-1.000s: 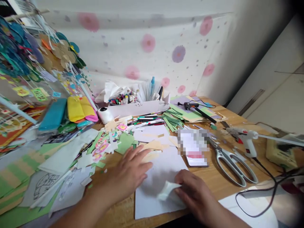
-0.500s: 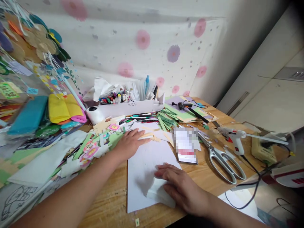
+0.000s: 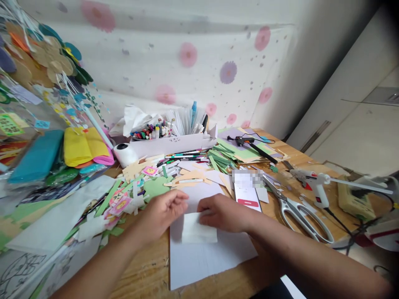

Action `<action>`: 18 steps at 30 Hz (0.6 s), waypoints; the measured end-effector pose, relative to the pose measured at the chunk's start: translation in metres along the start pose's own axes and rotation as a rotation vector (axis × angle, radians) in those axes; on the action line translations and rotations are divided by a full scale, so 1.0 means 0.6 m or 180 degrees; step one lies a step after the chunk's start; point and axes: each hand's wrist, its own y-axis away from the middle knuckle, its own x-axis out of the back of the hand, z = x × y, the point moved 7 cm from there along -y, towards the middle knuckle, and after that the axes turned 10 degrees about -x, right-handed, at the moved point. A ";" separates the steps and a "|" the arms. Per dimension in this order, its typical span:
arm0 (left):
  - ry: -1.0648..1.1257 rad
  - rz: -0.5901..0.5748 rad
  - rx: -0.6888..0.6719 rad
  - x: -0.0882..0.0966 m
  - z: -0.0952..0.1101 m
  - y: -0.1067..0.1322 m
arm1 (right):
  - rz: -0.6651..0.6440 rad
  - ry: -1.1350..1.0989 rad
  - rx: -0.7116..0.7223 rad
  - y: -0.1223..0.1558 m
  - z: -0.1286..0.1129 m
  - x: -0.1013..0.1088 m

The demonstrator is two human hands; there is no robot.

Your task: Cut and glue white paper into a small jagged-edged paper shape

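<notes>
A small white folded paper piece lies on a larger white sheet on the wooden table. My left hand rests at the small piece's upper left corner with fingers curled towards it. My right hand presses on its upper right edge, fingers bent and touching the paper. The two hands nearly meet above the piece. A phone lies just beyond my right hand.
Large scissors and a white glue gun lie to the right, with cables. Coloured paper scraps, pens and a white box of markers fill the back. Paper stacks and hanging crafts crowd the left.
My right hand slid the small white piece up from the sheet's lower right to its middle. My left hand came back from the far scraps to meet it.
</notes>
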 end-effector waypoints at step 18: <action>0.1190 0.0186 0.1456 -0.024 -0.072 0.056 | 0.1015 0.0639 0.1361 -0.026 -0.035 -0.024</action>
